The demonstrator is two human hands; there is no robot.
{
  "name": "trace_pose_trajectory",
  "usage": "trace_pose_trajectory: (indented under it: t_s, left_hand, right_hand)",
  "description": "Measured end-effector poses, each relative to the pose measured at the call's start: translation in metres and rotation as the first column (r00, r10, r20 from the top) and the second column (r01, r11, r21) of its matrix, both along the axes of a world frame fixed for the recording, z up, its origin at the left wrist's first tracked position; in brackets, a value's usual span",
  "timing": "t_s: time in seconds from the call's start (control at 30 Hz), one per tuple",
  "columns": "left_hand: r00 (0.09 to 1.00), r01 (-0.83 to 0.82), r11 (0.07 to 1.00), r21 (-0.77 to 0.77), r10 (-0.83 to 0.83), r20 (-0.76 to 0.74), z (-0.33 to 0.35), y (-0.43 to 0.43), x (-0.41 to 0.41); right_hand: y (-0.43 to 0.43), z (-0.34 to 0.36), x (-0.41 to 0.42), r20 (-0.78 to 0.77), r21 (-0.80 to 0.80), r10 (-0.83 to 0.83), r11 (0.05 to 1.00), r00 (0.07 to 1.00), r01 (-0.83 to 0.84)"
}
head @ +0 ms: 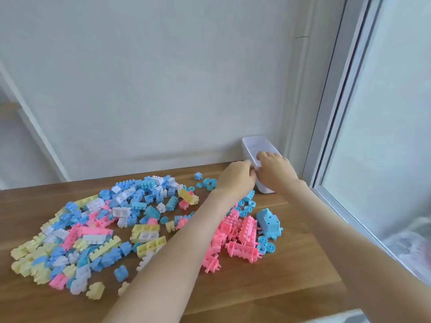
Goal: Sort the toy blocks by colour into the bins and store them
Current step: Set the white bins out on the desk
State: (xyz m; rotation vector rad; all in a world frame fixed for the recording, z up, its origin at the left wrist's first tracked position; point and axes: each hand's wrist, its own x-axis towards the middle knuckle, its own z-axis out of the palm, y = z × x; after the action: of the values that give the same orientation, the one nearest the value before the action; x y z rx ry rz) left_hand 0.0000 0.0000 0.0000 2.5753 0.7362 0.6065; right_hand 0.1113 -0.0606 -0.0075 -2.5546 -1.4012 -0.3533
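Head view: white bin (253, 145) lies lengthwise toward wall (163, 89).

Setting: a domestic room, most likely a home. Evidence follows.

- Wood-grain desk (268, 287) with visible plank seams, its far edge set against a plain white painted wall (151, 78).
- The desk's right edge runs along a white-framed window (384, 136) with frosted panes.
- Pastel toy blocks (93, 229) in pink, blue, yellow and white lie heaped over the desk's left and middle.
- One small white bin (250, 145) stands at the far right corner, against the wall.
- White sloping trim (35, 127) at far left; kind not determinable.
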Motion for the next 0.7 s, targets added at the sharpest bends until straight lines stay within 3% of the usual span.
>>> trace_pose_trajectory:
  t_s: [0.17,0.37,0.7]
  left_hand:
    - [0.998,-0.01,0.993,-0.114,0.004,-0.056,-0.012,-0.009,0.028]
    - [0.999,0.007,0.99,-0.138,-0.014,-0.051,-0.015,-0.013,0.041]
    - [0.993,0.028,0.99,-0.141,-0.044,-0.109,-0.014,-0.015,0.04]
  right_hand:
    - [-0.016,-0.015,0.023,0.031,-0.068,0.013,0.998,0.999,-0.011]
    - [-0.013,-0.023,0.031,0.115,-0.042,0.098,0.995,0.989,-0.093]
    - [-0.009,-0.019,0.032,0.016,0.002,0.111,0.994,0.994,-0.111]
